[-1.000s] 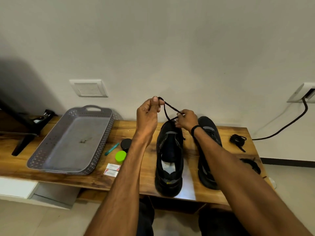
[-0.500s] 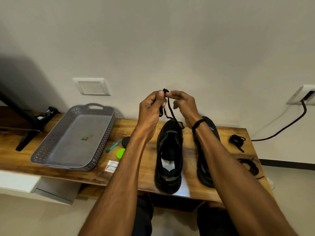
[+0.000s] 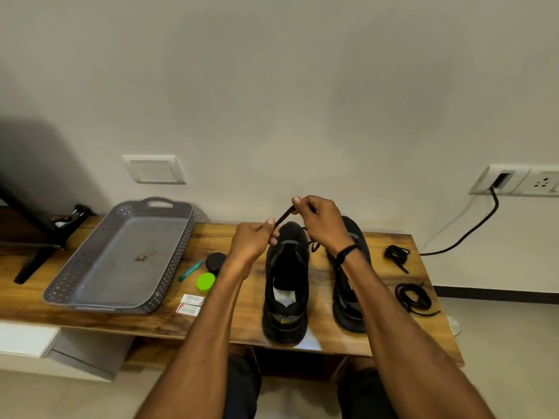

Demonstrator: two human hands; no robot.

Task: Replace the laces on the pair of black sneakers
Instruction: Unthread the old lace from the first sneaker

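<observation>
Left hand [image 3: 252, 238] and right hand [image 3: 320, 220] are both raised over the toe end of the left sneaker [image 3: 286, 285]. Each pinches a black lace [image 3: 284, 215] between thumb and fingertips. The lace runs taut on a slant between them, right hand higher. More lace drops from the right hand toward the sneaker's front; which eyelet it enters, cannot tell. Black band [image 3: 346, 253] on right wrist.

Left sneaker stands on the wooden table [image 3: 236, 322], heel toward the person, toe toward the wall, mouth open, white lining showing inside. Right sneaker [image 3: 351, 297] stands just beside it, parallel, partly covered by the right forearm.

Right of the pair are two loose black lace bundles, one nearer the wall [image 3: 397, 256], one nearer the front edge [image 3: 413, 297], apart from each other.

Left of the pair: black round tub [image 3: 216, 262], green round lid [image 3: 206, 281] just beside it, teal pen [image 3: 190, 270], two small white packets [image 3: 190, 304] near the front edge.

Farther left is a grey perforated tray [image 3: 178, 261] with an end handle and a small dark scrap on its floor. Black stand [image 3: 36, 243] at the table's far left.

On the wall: white switch plate [image 3: 154, 169] above the tray; socket panel [image 3: 514, 184] at right, black cable [image 3: 472, 234] hanging from it.
</observation>
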